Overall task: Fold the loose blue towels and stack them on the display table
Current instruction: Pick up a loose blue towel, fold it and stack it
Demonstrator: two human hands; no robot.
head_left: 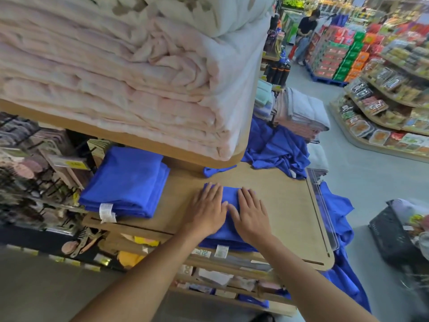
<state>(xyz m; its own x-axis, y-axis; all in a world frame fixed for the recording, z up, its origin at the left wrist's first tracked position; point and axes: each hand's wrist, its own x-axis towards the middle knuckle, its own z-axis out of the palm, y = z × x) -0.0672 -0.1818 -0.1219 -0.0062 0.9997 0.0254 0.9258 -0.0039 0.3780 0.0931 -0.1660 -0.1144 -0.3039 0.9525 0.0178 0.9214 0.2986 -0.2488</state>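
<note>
Both hands, left hand (207,208) and right hand (251,212), press flat, fingers straight, on folded blue towel (228,238).

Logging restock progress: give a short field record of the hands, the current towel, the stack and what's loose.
left hand: flat on the folded towel
right hand: flat on the same towel
folded towel: at the front edge of the display table
stack: folded blue towels, table's left side
loose towels: heaped far right, some hanging over the edge

Head-worn wide-angle view, looking forward and down, close over display table (274,205); store aisle (348,173) upper right
</note>
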